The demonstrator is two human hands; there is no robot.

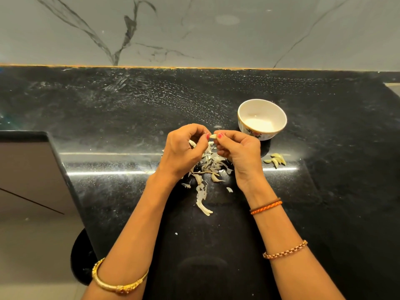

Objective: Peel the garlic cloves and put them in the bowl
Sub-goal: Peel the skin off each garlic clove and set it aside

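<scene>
Both forearms reach in from the bottom edge, a gold bangle (116, 282) on the left and a chain bracelet (285, 250) on the right, and they meet over the black countertop (108, 109), the largest thing in view, which runs back to a veined grey wall (216, 29). On that counter, right of the hands, stands the white bowl (279, 114); it looks empty, so I judge no clove has gone in yet.

Next in size, the left hand (184, 150) and right hand (240, 151) are held close together above the counter, fingers curled, each pinching an end of one garlic clove (213, 136) between thumb and fingertip. That two-sided hold seems meant to let a nail work the skin loose.

Below the hands lies a heap of papery skins (205, 169), falling where the peeling is done; whether unpeeled cloves lie among them is hard to tell. Smallest, a few peeled cloves (276, 159) rest just in front of the bowl, apparently parked there for moving in together.
</scene>
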